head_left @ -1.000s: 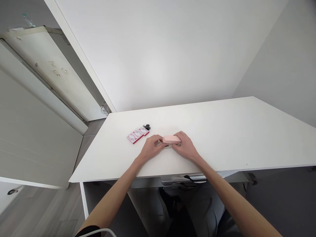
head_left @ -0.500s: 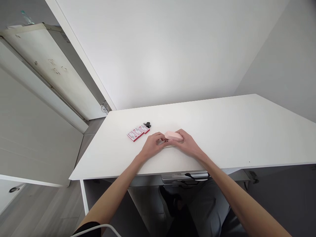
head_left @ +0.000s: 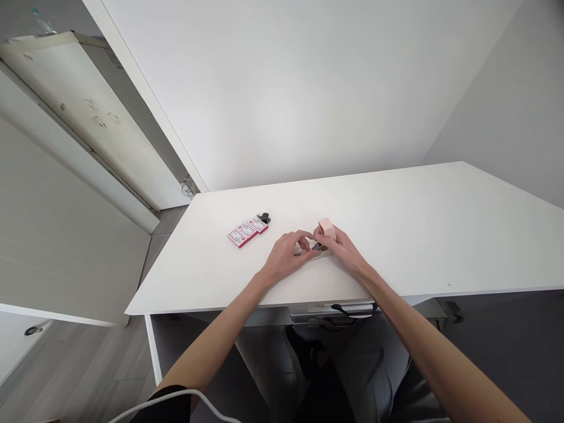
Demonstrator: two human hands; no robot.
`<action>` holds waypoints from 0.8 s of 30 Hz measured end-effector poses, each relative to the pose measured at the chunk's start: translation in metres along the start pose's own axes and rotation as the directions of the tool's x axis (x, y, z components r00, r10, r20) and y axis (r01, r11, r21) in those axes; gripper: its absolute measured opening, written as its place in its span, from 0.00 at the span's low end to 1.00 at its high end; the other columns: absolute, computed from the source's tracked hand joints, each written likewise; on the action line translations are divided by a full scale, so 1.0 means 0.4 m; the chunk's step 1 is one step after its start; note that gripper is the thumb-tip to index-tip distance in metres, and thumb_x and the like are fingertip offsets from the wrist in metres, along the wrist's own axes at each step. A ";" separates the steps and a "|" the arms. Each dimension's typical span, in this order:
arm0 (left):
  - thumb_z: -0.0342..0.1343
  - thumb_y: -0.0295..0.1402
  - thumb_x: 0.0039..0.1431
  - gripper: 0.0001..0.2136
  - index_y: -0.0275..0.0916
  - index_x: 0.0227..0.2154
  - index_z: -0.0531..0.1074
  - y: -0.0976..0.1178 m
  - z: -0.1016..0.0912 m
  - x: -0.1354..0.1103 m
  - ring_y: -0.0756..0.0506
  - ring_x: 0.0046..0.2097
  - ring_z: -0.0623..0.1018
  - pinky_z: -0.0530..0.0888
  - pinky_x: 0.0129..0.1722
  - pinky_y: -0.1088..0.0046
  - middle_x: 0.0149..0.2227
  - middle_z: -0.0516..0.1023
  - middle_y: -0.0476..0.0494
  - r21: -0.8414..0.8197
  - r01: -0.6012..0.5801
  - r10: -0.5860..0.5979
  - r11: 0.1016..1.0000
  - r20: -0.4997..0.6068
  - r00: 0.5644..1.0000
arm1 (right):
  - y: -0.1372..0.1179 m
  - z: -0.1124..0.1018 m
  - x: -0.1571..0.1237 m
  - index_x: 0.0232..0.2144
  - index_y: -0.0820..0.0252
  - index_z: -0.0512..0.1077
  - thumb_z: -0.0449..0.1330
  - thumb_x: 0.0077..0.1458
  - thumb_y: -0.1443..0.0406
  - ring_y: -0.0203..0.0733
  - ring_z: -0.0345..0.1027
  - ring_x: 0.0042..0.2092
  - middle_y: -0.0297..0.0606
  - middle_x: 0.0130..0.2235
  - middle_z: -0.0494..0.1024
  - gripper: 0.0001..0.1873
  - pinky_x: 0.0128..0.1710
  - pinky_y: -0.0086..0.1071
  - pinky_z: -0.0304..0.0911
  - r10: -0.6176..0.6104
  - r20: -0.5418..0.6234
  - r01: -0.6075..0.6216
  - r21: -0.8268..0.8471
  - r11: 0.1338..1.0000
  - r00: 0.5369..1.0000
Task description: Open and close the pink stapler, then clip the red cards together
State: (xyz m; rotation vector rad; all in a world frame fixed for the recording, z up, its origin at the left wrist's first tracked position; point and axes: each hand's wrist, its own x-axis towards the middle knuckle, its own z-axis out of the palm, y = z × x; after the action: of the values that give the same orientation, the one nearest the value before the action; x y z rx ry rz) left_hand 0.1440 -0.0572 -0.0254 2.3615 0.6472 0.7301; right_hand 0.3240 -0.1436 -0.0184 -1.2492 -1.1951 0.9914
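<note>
A pink stapler (head_left: 326,228) is between my hands near the front of the white table, its pink top tilted up above a pale base. My right hand (head_left: 346,249) is wrapped round the pink top. My left hand (head_left: 288,254) is curled at the other end, with the thumb along the base and the fingertips close to a small grey metal part (head_left: 316,247). Fingers partly hide this part, so I cannot tell exactly what it is. Left of my hands lie several small red-and-white boxes (head_left: 247,231) in a row, with a small black object (head_left: 264,218) touching their far end.
The white table (head_left: 409,229) meets a pale wall (head_left: 273,106) at the back. Below its front edge is a drawer unit with dark handles (head_left: 346,311). A white cable (head_left: 194,392) crosses my left sleeve. A door (head_left: 57,235) and a worn white cabinet (head_left: 101,123) stand to the left.
Both hands have shifted slightly right. The pink top has gone from lying nearly level to tilting upward in my right hand, and the grey metal part now shows between my fingers.
</note>
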 end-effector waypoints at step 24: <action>0.52 0.40 0.73 0.09 0.43 0.44 0.75 0.003 -0.009 -0.010 0.47 0.35 0.73 0.69 0.38 0.69 0.36 0.78 0.48 0.029 -0.047 0.043 0.998 0.112 0.993 | 0.008 -0.001 0.003 0.41 0.54 0.74 0.58 0.63 0.52 0.50 0.74 0.45 0.38 0.42 0.81 0.14 0.48 0.41 0.67 -0.042 0.090 0.043 -0.016 0.999 0.995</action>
State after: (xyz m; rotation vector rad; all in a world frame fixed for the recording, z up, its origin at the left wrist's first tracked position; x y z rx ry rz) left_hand 0.1392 -0.0591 -0.0234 2.4335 0.5632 0.6068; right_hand 0.3246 -0.1422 -0.0213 -1.1992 -1.2974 1.0162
